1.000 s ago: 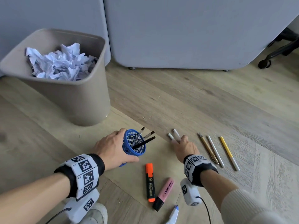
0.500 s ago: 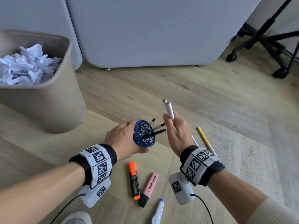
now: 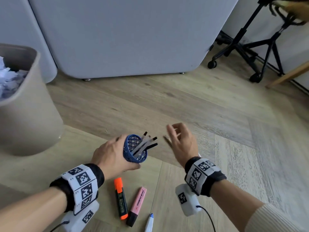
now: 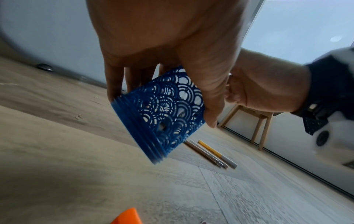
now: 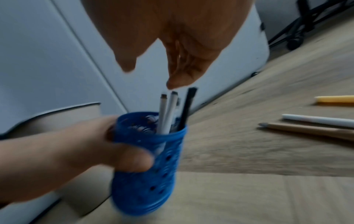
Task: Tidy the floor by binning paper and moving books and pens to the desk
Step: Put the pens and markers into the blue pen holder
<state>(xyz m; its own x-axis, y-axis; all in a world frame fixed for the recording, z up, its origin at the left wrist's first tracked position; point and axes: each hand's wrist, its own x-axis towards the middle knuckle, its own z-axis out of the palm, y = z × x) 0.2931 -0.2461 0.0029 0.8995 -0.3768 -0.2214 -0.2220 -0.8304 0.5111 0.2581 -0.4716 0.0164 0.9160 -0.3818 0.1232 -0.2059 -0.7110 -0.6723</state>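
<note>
Left hand: fingers curled round blue pen cup holding pens. Right hand: fingers loosely spread, empty, beside it.

An office: grey partition panels, castor chair base, full paper bin

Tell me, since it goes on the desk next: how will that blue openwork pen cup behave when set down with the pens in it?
The pen cup, gripped by the left hand, looks like light, stiff plastic, so probably easy to carry. Its pens lean to one side and stick out past the rim, so it may tip if set down carelessly. The holes in its wall likely help the grip.
</note>
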